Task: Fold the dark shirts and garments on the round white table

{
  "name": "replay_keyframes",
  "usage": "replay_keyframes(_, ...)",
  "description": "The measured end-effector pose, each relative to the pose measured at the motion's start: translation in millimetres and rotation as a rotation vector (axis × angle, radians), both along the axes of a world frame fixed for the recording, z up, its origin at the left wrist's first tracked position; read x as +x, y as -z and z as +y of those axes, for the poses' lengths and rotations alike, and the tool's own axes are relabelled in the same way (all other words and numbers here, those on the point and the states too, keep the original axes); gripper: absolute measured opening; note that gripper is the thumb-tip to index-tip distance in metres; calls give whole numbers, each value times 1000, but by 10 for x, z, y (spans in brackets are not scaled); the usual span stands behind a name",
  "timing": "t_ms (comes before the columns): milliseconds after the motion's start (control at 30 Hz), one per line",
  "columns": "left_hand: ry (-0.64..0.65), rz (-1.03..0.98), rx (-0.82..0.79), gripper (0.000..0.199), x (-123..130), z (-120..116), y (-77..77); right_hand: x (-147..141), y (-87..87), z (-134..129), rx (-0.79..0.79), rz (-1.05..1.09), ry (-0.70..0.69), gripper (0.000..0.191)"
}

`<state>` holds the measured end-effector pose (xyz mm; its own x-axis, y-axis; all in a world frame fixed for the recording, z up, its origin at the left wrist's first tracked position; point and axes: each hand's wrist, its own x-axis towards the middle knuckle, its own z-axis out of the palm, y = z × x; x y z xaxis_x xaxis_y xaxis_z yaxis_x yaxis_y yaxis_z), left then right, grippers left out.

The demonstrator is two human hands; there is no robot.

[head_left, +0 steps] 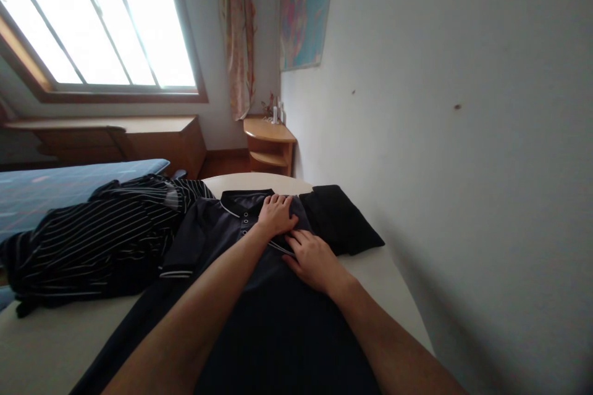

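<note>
A dark polo shirt [210, 237] with white piping lies front up on the cream surface, its collar at the far end and its buttons near the middle. One sleeve, edged with a pale stripe, spreads to the left. The other seems folded inward, a white-edged strip showing beneath my hands. My left hand [277, 215] rests on the shirt beside the buttons, fingers stretched out. Just right of it and nearer me, my right hand [315, 261] lies on the folded side with its fingers extended. Neither hand grips the cloth.
A folded black cloth [341, 221] lies right of the shirt. Left is a rumpled striped black garment [106, 234], next to blue bedding [69, 188]. The cream surface [401, 302] runs along the white wall [463, 197]. A wooden corner shelf [271, 130] stands beyond.
</note>
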<state>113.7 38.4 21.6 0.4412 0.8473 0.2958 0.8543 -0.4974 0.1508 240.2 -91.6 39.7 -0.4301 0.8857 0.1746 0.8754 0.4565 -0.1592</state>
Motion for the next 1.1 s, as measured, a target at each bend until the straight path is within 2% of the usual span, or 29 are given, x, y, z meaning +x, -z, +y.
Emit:
replay_keyframes(167,38,30,-18,51,36,106,67,-9,15,18,5,-22,-2,45)
replay_keyframes(333,58,41,-22,51,-54,47,40,19,55,48,5,-11,-5,50)
replay_keyframes(433,-13,52,-47,53,-272,4,34,23,77,55,-6,-13,-8,51)
replay_keyframes(567,-139,72,-134,59,-728,1,83,31,118,53,-15,-8,-7,53)
replay_keyframes(667,-167,72,-173,60,-1038,-19,140,50,142,53,-20,2,-20,54)
replay_keyframes(767,-184,69,-195,59,-1202,-62,162,71,148,61,-38,10,-50,55)
replay_keyframes(933,-183,31,-109,59,-1129,-234,45,85,161,85,-53,42,-90,55)
replay_keyframes(1100,4,-24,-27,52,-912,-708,-22,87,64,89,9,67,-66,46)
